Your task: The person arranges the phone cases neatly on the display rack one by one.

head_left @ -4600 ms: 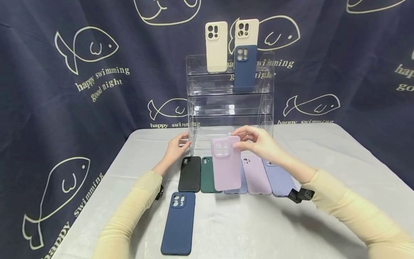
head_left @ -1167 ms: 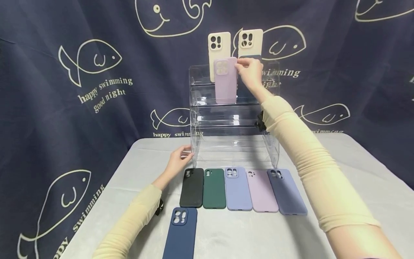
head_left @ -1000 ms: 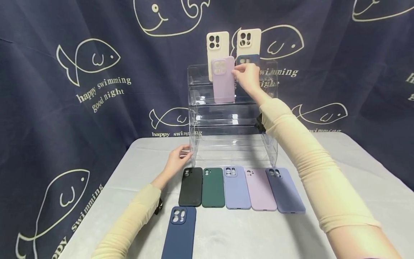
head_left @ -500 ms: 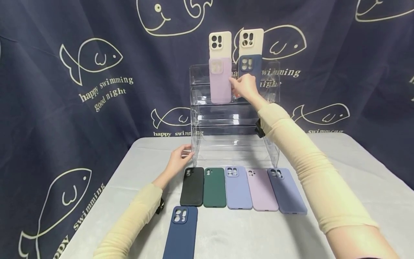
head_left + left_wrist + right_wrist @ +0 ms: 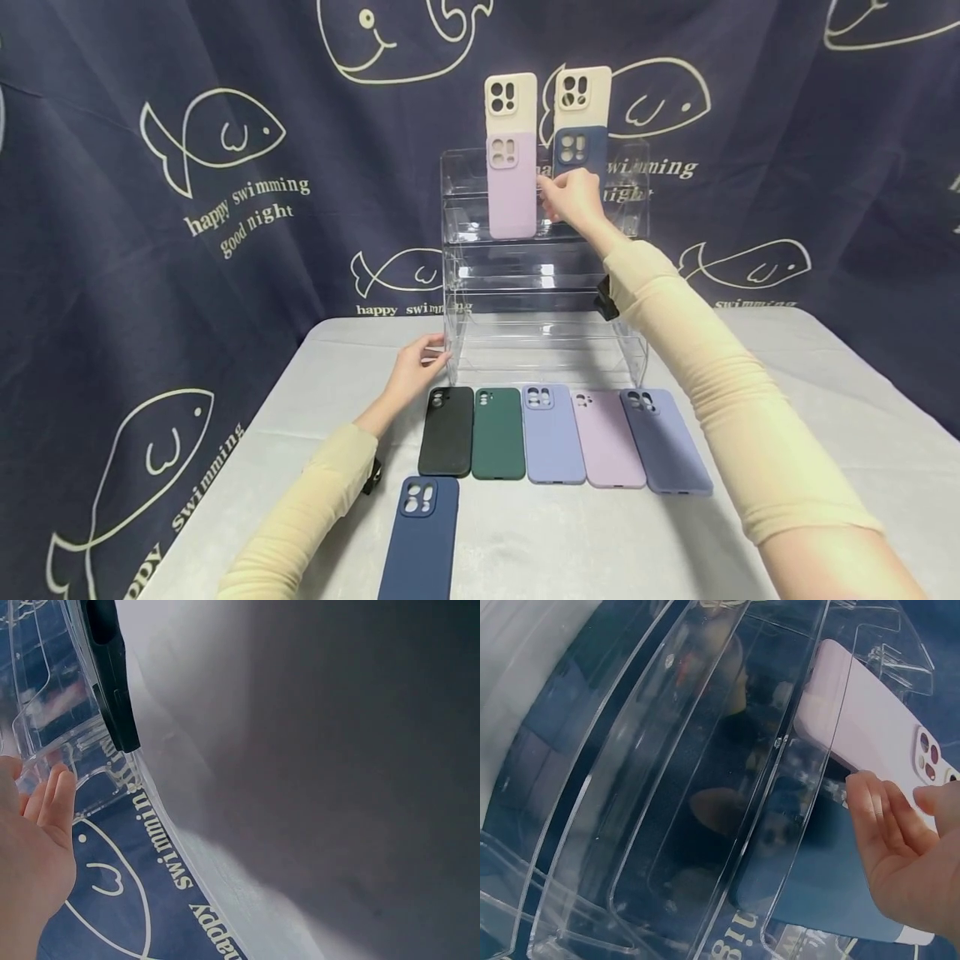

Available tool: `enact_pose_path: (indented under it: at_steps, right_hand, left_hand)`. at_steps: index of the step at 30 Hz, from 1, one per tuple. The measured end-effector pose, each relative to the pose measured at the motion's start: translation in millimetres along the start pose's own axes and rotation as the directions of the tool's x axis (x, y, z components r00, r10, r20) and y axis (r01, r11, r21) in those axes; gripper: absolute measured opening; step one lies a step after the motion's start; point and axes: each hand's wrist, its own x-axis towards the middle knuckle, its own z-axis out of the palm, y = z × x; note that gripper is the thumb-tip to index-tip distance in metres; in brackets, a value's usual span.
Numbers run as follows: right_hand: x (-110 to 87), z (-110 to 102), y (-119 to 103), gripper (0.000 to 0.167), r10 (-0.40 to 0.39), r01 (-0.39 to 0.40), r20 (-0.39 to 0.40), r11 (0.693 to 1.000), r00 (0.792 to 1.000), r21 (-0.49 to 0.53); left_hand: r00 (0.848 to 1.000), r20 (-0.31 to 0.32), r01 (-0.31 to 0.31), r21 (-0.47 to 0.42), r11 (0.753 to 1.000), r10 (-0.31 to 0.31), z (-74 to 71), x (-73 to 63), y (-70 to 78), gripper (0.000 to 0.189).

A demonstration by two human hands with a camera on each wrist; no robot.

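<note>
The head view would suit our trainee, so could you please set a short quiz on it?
1. How many phone cases lie in the row before the clear display rack?
2. True or false: the lilac phone case on the rack partly hides a cream phone case.
3. Which case of that row is nearest the navy phone case on the table?

Key: 1. Five. 2. True. 3. The black phone case.

The head view looks forward and down over the table (image 5: 750,367), with the clear stand (image 5: 543,292) at twelve o'clock. From very near, the left wrist view looks past the left hand (image 5: 41,862) at eight o'clock, the right one past the right hand (image 5: 907,859) at four; head and right wrist views share the lilac phone case (image 5: 866,724).
</note>
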Motion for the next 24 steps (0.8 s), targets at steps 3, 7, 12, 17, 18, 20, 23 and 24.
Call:
enact_pose_path:
  at_steps: [3,7,12,17,18,20,23,24]
  right_hand:
    - [-3.7,-3.8,2.6,0.042,-0.02,0.02,-0.014,0.999,1.0,-0.033]
    - [-7.7,-10.7,5.4,0.042,-0.022,0.019,-0.042,0.997,0.999,-0.073]
    - [-15.6,-24.0,9.7,0.041,-0.037,0.031,-0.074,0.996,0.997,-0.081]
    - [-27.0,-41.3,17.7,0.041,-0.056,0.051,-0.085,0.997,0.995,-0.064]
    - [-29.7,-45.0,19.4,0.041,-0.054,0.049,-0.087,0.997,0.995,-0.061]
    - [-34.6,-52.0,23.3,0.042,-0.052,0.047,-0.094,0.997,0.994,-0.054]
    - [-41.8,-60.5,28.7,0.042,-0.057,0.053,-0.1,0.997,0.993,-0.048]
    - [-44.2,-62.7,30.3,0.042,-0.061,0.057,-0.097,0.997,0.993,-0.048]
  left_hand:
    - [1.0,0.007,-0.001,-0.008,1.0,0.001,0.0,-0.3,0.9,0.031]
    - [1.0,0.004,-0.002,-0.004,1.0,0.002,-1.3,0.0,1.2,0.032]
    - [1.0,0.002,-0.005,0.0,1.0,0.005,-1.6,0.1,2.0,0.033]
    - [1.0,0.002,-0.013,0.001,1.0,0.013,0.2,-0.3,0.3,0.032]
    - [1.0,0.001,-0.013,-0.001,1.0,0.013,0.6,-0.3,0.0,0.032]
    - [1.0,0.002,-0.015,0.0,1.0,0.015,1.5,-0.3,-0.9,0.032]
    - [1.0,0.006,-0.016,0.007,1.0,0.016,1.4,-0.2,-1.1,0.033]
    - [1.0,0.006,-0.012,0.01,1.0,0.012,1.3,-0.1,-1.0,0.033]
